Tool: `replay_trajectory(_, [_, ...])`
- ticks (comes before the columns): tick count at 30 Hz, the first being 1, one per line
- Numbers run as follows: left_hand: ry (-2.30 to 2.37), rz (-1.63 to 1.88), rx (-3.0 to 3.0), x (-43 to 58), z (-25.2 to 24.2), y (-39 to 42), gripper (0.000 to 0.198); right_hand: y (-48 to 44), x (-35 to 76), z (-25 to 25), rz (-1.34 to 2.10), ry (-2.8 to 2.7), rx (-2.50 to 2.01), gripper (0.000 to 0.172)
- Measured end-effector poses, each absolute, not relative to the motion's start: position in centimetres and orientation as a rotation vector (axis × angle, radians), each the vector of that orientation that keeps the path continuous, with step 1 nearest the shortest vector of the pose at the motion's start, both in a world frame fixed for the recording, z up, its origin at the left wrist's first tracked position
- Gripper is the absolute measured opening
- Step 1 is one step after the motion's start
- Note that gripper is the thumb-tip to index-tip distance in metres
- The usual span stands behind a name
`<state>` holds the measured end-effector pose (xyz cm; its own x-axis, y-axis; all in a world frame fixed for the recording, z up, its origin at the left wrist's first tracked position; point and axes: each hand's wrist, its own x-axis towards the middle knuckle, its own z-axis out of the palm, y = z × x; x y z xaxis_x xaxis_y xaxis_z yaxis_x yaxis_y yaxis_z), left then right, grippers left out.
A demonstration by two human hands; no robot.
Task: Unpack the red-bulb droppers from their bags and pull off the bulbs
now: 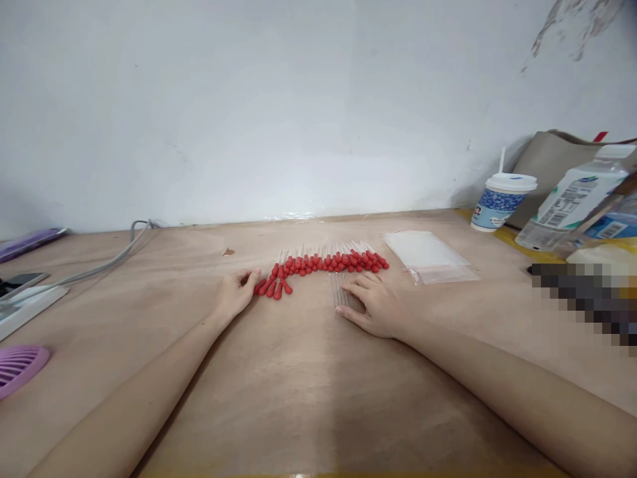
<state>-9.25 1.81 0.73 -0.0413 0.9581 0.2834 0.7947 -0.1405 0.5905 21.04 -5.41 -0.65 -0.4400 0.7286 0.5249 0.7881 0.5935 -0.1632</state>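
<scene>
A row of glass droppers with red rubber bulbs lies across the middle of the wooden table. My left hand rests at the row's left end, fingers curled loosely beside several red bulbs that lie apart from the row. My right hand lies flat with fingers stretched over a small bunch of clear glass tubes just in front of the row. Neither hand lifts anything.
A stack of clear plastic bags lies right of the droppers. A paper cup with a straw, plastic bottles and a cardboard box stand at the far right. A power strip with cable, a phone and a purple fan are at left.
</scene>
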Motion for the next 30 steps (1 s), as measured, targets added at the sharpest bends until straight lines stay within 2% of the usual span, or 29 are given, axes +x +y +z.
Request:
replay_trajectory(8, [1.864, 0.980, 1.943, -8.8, 1.0, 1.5, 0.044, -5.7, 21.5, -0.4, -0.064, -2.242, -1.111, 0.039])
replay_trajectory(19, [1.927, 1.004, 1.949, -8.8, 1.1, 1.6, 0.042, -6.2, 22.4, -0.5, 0.098, -2.252, -1.177, 0.057])
replay_trajectory(30, [1.984, 1.249, 2.026, -8.6, 0.7, 2.0, 0.029, -6.0, 22.5, -0.6, 0.096, -2.285, -1.217, 0.061])
